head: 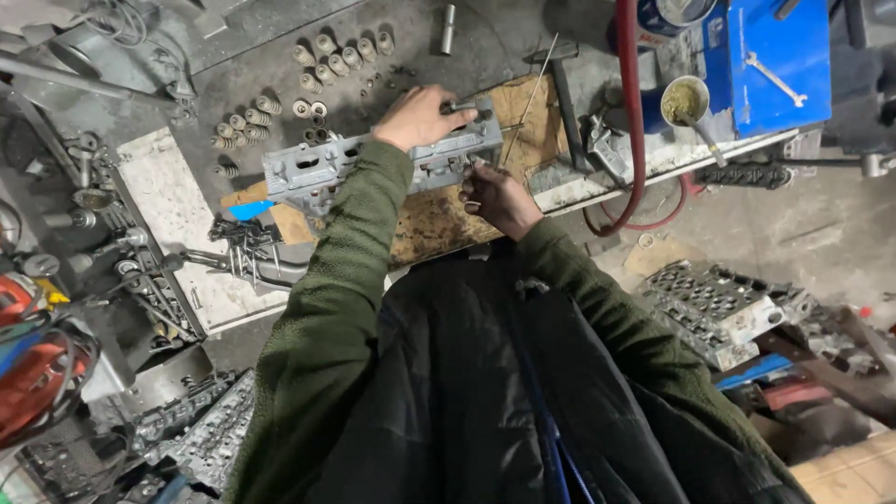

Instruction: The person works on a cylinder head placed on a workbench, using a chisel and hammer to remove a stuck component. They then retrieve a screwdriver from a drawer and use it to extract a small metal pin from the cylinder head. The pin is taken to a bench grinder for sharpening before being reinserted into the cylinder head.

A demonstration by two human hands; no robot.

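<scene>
A grey metal cylinder head (317, 168) lies across a worn wooden board (425, 224) on the workbench. My left hand (420, 117) rests on top of it near its right end, fingers curled over the upper edge and gripping it. My right hand (499, 196) is at the head's lower right edge, fingers pinched on a small part there; what the part is cannot be made out. Both arms wear dark green sleeves.
Several valve springs (341, 56) and small parts lie behind the head. A hammer (565, 98) lies to the right, beside a tin cup of paste (684, 101), a blue box (770, 61) and a red hose (633, 112). Other cylinder heads (714, 308) sit on the floor.
</scene>
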